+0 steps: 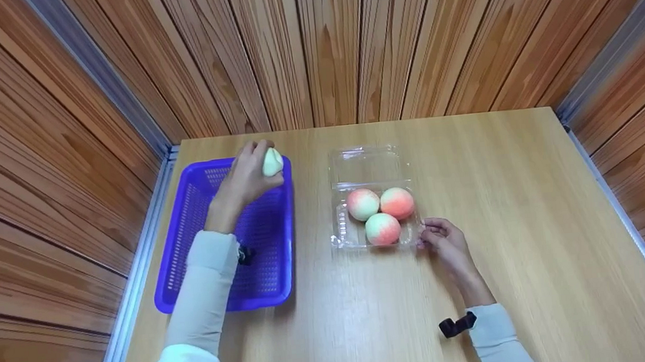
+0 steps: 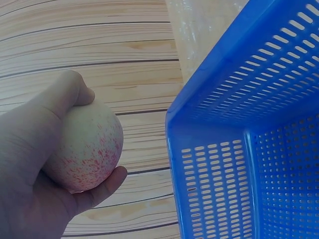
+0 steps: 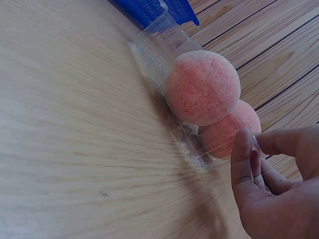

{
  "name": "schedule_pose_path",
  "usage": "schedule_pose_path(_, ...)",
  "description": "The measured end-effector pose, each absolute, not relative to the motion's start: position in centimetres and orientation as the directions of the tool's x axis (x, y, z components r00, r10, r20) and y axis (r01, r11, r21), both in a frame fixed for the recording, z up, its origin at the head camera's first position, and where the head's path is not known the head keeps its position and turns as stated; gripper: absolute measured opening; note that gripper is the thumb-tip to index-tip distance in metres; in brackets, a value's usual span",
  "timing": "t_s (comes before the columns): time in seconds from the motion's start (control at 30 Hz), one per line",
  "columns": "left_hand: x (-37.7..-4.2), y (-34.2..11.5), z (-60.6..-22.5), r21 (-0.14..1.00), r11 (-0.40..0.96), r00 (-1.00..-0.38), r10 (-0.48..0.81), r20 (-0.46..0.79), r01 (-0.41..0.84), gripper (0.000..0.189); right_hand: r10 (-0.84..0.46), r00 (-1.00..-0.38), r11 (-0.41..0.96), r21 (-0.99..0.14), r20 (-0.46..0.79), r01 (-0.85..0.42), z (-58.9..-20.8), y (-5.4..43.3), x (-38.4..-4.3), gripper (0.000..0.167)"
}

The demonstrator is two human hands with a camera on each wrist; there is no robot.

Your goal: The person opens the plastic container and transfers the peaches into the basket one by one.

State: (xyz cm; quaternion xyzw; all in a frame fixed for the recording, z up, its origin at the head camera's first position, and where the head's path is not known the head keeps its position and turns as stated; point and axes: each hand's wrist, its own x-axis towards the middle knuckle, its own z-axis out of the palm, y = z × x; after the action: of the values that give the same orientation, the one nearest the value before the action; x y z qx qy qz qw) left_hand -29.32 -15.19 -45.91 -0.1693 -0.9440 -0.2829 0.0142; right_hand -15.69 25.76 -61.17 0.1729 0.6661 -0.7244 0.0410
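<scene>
My left hand [image 1: 248, 176] grips a pale peach [image 1: 272, 162] above the far end of a blue plastic basket [image 1: 289, 237]. Red speckles cover the lower side of that peach [image 2: 92, 147] in the left wrist view, where thumb and fingers wrap round it. On the table, a clear plastic clamshell box [image 1: 342, 232] lies with its lid folded back, and three pink-and-white peaches [image 1: 383, 228] sit in it. At the box's near right corner, my right hand [image 1: 447, 243] pinches the rim between thumb and fingers. Two of the boxed peaches [image 3: 203, 87] show in the right wrist view.
The basket stands at the left of the wooden table [image 1: 512, 186], with perforated walls. Wood-plank panels [image 1: 333, 44] enclose the back and both sides, with metal rails [image 1: 140, 252] along the table's side edges. A black wrist strap mount [image 1: 457, 324] sits at the right wrist.
</scene>
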Motion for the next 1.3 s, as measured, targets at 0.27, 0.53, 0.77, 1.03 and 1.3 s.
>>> schedule_pose_path(0.27,-29.4,-15.8,-46.0,0.525,0.792,-0.947,0.305,0.102,0.312,0.063,0.177,-0.936,-0.109,-0.951,-0.304,0.288,-61.2,25.7,-15.8,0.039)
schedule_pose_path(0.53,-29.5,-16.2,-46.3,0.523,0.798,-0.95,0.301,0.083,0.299,0.062,0.175,-0.934,-0.104,-0.949,-0.31,0.296,-61.3,25.8,-15.8,0.038)
schedule_pose_path(0.77,-29.7,-16.4,-46.6,0.506,0.809,-0.95,0.301,0.082,0.3,0.062,0.18,-0.934,-0.077,-0.951,-0.308,0.299,-61.2,25.8,-15.9,0.038)
schedule_pose_path(1.03,-30.2,-16.6,-47.2,0.478,0.822,-0.948,0.309,0.08,0.309,0.062,0.176,-0.93,-0.071,-0.947,-0.322,0.314,-60.9,25.8,-15.8,0.039)
schedule_pose_path(1.3,-30.3,-16.8,-47.9,0.49,0.82,-0.949,0.311,0.052,0.295,0.064,0.184,-0.928,-0.057,-0.946,-0.325,0.32,-61.0,25.8,-15.8,0.037)
